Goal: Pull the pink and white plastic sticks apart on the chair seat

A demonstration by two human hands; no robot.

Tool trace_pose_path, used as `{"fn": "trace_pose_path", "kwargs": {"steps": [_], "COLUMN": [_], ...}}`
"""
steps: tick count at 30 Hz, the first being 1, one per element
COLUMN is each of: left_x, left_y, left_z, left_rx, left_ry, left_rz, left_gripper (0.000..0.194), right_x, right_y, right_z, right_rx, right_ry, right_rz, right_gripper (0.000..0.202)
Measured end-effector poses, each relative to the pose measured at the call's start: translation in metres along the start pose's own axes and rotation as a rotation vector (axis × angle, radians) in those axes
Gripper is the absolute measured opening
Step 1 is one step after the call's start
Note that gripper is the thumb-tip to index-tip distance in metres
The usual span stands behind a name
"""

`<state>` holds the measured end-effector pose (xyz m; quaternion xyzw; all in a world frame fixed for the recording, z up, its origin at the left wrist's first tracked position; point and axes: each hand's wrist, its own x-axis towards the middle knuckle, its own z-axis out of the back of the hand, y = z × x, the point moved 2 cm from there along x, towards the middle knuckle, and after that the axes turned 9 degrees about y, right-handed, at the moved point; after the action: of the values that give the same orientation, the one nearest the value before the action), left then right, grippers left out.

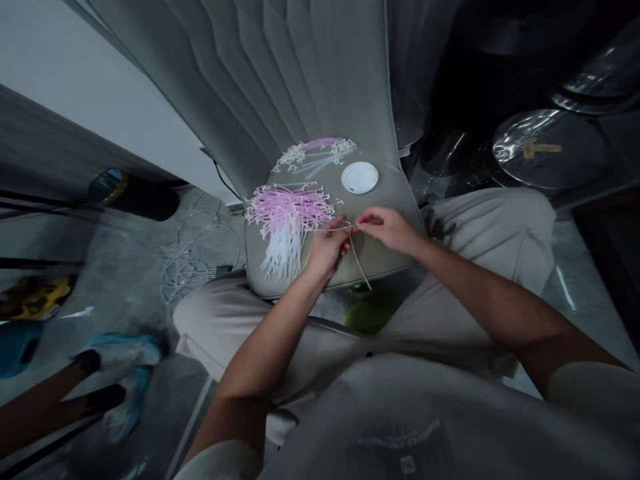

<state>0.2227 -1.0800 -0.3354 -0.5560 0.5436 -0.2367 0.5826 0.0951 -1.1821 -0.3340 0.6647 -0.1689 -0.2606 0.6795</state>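
On the seat of a grey padded chair lies a pile of thin strips with pink tops and white lower parts. Just right of it, my left hand is closed on a thin pale strip. My right hand pinches the strip's right end, close to the left fingertips. Another thin white strip hangs down from near my left fingers towards the seat's front edge. Behind my hands sits a small round white dish. Further back lies a second bunch of pink and white strips.
Coiled pale cable lies on the floor at the left, near a dark cylinder. Another person's feet in blue and white shoes are at lower left. Round items in clear wrapping stand at the right. My knees flank the chair.
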Motion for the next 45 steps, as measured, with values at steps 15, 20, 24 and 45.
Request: {"fn": "trace_pose_path", "kwargs": {"steps": [15, 20, 24, 45], "left_x": [-0.034, -0.040, -0.041, -0.050], "left_y": [-0.020, -0.027, -0.026, -0.003], "left_z": [0.023, 0.062, 0.085, 0.082], "left_rx": [-0.025, 0.181, 0.227, 0.278], "left_ry": [0.034, -0.194, -0.328, -0.327], "left_rz": [0.161, 0.037, -0.069, -0.256], "left_gripper": [0.070, 0.063, 0.055, 0.042], "right_x": [0.011, 0.008, 0.008, 0.005], "right_y": [-0.027, -0.020, -0.016, -0.002], "right_z": [0.003, 0.006, 0.006, 0.006], "right_rx": [-0.033, 0.022, 0.071, 0.364], "right_ry": [-0.047, -0.027, -0.037, -0.172], "right_rz": [-0.094, -0.115, -0.118, -0.025], "right_gripper": [0.005, 0.005, 0.005, 0.018]}}
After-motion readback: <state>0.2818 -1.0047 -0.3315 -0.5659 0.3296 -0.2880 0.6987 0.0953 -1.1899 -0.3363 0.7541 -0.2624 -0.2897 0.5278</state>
